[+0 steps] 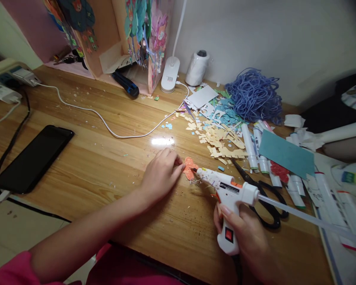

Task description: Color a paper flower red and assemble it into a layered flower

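My right hand (249, 233) is wrapped round the handle of a white hot glue gun (230, 198), with a long clear glue stick (296, 213) sticking out of its back. The gun's nozzle points left and meets a small orange flower-shaped paper cutout (190, 165) on the wooden table. My left hand (163, 170) rests on the table with thumb and forefinger closed at the cutout's left edge. Thin strands of glue hang below the nozzle. Black scissors (267, 202) lie just behind the gun, partly covered by it.
A phone (35, 158) lies at the left, near a white cable (106, 128). Paper scraps (222, 136), blue cord (255, 95), markers (249, 144) and a teal card (286, 154) crowd the right. A box cutter (126, 84) and decorated box (106, 39) stand at the back.
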{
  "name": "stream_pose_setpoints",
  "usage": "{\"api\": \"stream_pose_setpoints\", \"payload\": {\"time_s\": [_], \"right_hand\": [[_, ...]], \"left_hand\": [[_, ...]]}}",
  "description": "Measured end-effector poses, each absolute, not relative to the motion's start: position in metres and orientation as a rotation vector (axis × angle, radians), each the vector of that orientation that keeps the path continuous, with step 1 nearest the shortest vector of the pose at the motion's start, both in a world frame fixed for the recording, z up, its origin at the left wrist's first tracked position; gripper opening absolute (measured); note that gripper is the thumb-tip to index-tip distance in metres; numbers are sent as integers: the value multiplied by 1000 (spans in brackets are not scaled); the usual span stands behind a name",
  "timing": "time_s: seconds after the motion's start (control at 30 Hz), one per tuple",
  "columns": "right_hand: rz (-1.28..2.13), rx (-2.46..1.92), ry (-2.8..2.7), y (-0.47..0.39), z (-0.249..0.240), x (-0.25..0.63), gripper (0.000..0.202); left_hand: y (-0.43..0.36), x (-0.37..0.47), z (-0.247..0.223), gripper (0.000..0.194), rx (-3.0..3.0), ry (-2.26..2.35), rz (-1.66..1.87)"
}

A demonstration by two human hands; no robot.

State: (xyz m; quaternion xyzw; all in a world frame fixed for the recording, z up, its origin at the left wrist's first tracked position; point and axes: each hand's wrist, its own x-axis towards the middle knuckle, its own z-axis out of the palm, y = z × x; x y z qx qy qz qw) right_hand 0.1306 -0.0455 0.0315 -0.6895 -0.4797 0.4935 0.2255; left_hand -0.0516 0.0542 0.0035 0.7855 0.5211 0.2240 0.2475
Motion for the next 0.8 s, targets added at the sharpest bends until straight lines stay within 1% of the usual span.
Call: {"api": "stream_pose_setpoints", "payload": {"time_s": [0.37,0.47,0.53,0.7,0.8], "right_hand": [[1287,-2005,-1325,-47,33,133,43],[1298,-2032,-1322,-49,33,135,45],[1240,-2036,-1338,-50,35,135,46],[1142,-1987,-1367,-50,39,135,40],[1166,-1971,-1334,-49,39,134,43]], "left_hand": [[55,-51,6,9,2130,1416,605],[55,-51,6,9,2130,1419,608],[54,-51,6,9,2128,1421,609],[54,-51,5,8,2120,1422,608],[55,-51,5,8,2121,1426,599]]}}
